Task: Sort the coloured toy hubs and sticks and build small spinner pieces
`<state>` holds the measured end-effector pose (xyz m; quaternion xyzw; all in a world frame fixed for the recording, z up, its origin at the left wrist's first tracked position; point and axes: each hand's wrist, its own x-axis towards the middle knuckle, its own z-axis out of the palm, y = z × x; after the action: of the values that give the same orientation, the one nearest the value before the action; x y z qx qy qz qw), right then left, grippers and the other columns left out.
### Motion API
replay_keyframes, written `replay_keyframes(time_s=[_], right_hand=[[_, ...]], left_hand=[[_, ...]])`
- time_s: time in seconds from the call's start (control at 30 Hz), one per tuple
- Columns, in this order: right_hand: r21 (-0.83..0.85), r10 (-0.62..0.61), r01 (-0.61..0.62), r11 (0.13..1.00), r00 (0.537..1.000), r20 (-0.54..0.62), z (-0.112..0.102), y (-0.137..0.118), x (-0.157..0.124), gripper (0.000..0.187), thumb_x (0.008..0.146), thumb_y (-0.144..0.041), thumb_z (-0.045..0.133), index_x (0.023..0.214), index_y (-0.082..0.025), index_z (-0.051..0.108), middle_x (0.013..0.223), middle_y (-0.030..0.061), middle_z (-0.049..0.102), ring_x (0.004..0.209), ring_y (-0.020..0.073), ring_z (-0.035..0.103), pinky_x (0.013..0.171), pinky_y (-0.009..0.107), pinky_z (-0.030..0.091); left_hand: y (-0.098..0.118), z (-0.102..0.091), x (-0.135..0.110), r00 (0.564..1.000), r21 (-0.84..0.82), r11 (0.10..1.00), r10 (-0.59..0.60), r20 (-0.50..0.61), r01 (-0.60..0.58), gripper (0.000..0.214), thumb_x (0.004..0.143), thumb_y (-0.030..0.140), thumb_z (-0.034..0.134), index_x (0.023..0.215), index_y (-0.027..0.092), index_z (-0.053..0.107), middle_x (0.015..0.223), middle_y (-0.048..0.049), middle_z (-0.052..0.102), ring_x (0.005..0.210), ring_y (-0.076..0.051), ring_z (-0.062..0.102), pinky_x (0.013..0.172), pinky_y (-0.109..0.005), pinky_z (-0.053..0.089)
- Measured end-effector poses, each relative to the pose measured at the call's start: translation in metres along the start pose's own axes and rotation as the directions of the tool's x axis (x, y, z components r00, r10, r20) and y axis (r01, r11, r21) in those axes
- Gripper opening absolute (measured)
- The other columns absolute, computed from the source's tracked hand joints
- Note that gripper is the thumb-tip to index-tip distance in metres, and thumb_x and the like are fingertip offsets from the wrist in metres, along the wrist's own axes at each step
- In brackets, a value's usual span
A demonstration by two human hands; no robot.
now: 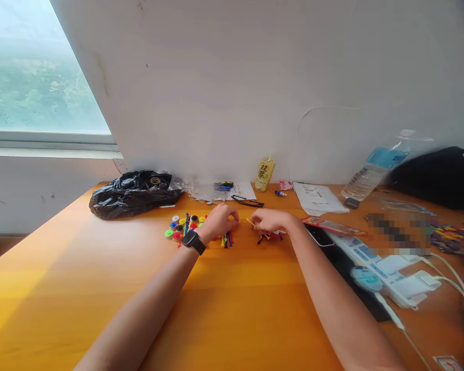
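orange table, black bag, pwr strip

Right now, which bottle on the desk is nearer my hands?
The small yellow bottle standing upright just beyond your right hand; the clear blue-labelled water bottle is farther right.

right hand pinches yellow stick | left hand beside coloured sticks

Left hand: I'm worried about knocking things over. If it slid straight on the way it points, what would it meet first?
Probably the black glasses lying just beyond the left hand, before the yellow bottle; depth is hard to judge.
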<state>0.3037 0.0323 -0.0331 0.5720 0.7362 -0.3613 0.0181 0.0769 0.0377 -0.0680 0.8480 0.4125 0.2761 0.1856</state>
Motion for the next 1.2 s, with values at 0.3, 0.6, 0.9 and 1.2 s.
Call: replay_keyframes(time_s=[0.3,0.6,0.9,1.2], right_hand=[[0.144,0.101,-0.072,0.987,0.973,-0.206,0.01,-0.001,0.013,0.026,0.079,-0.023,0.078,0.098,-0.022,0.06,0.062,0.0034,0.071,0.05,0.0214,0.066,0.051,0.029,0.046],[-0.191,0.011,-0.033,0.981,0.994,-0.111,-0.023,0.012,-0.013,0.032,0.067,-0.004,0.067,0.088,-0.025,0.079,0.096,0.0034,0.078,0.08,0.022,0.07,0.064,0.028,0.046],[-0.134,0.039,-0.077,0.988,0.964,-0.263,-0.015,0.023,0.0,0.019,0.068,-0.018,0.083,0.083,-0.021,0.072,0.086,0.0048,0.074,0.07,0.0184,0.066,0.06,0.026,0.044],[0.021,-0.066,0.091,0.996,0.846,-0.529,-0.02,0.01,-0.001,0.008,0.079,-0.021,0.07,0.084,-0.018,0.065,0.086,0.0074,0.075,0.076,0.0186,0.067,0.065,0.027,0.048]], left_hand=[[-0.004,-0.002,-0.003,0.999,0.113,0.993,0.012,0.05,-0.017,0.005,0.082,0.019,0.075,0.086,0.021,0.075,0.087,-0.0083,0.075,0.09,-0.029,0.069,0.076,-0.033,0.05],[-0.001,-0.006,-0.002,0.994,0.107,0.99,0.083,0.075,-0.091,0.024,0.085,0.021,0.071,0.107,0.021,0.079,0.088,-0.0097,0.073,0.101,-0.033,0.067,0.083,-0.036,0.052],[-0.003,-0.014,0.001,0.991,0.034,0.991,0.131,0.036,-0.132,0.018,0.088,0.026,0.074,0.104,0.022,0.08,0.099,-0.0081,0.077,0.101,-0.029,0.069,0.089,-0.036,0.053],[0.003,-0.031,0.004,0.99,-0.134,0.982,0.124,-0.073,-0.133,0.016,0.093,0.028,0.07,0.106,0.022,0.078,0.107,-0.0063,0.08,0.101,-0.026,0.073,0.092,-0.037,0.056]])
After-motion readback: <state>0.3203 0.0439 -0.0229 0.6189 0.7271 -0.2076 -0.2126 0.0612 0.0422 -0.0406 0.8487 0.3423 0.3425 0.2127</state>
